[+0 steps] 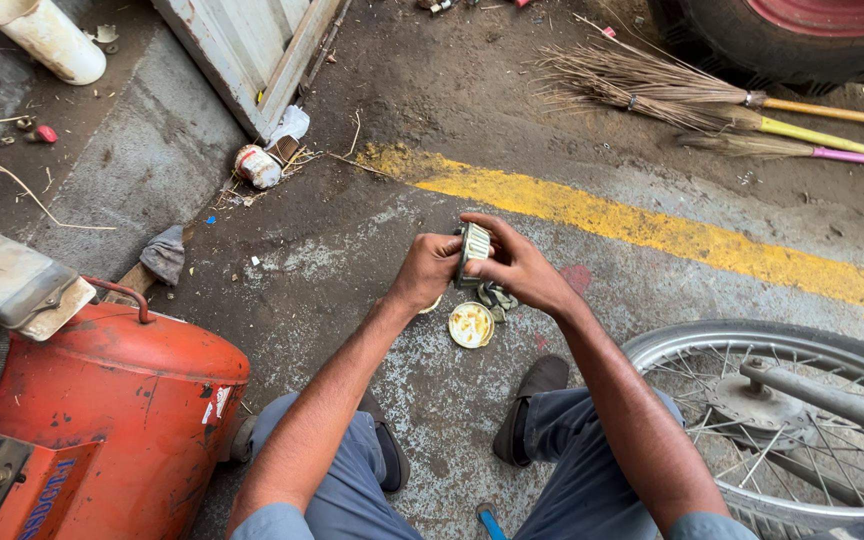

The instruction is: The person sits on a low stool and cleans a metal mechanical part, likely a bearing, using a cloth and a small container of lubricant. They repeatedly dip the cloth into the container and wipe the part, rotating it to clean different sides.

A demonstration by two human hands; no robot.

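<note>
Knees bent in grey trousers point(352, 480) frame the bottom of my view as I squat on the stained concrete floor point(352, 240), an orange tank point(122, 400) at my left and a spoked wheel point(782, 420) at my right. Both hands are up over the ground now: my left hand point(424, 270) and my right hand point(522, 268) are clenched around a small ribbed metal part point(473, 250), fingers wrapped on either side of it. Just below them a round open tin point(471, 325) of yellowish grease sits on the floor, and three brooms point(672, 100) lie beyond the yellow painted line point(672, 235).
</note>
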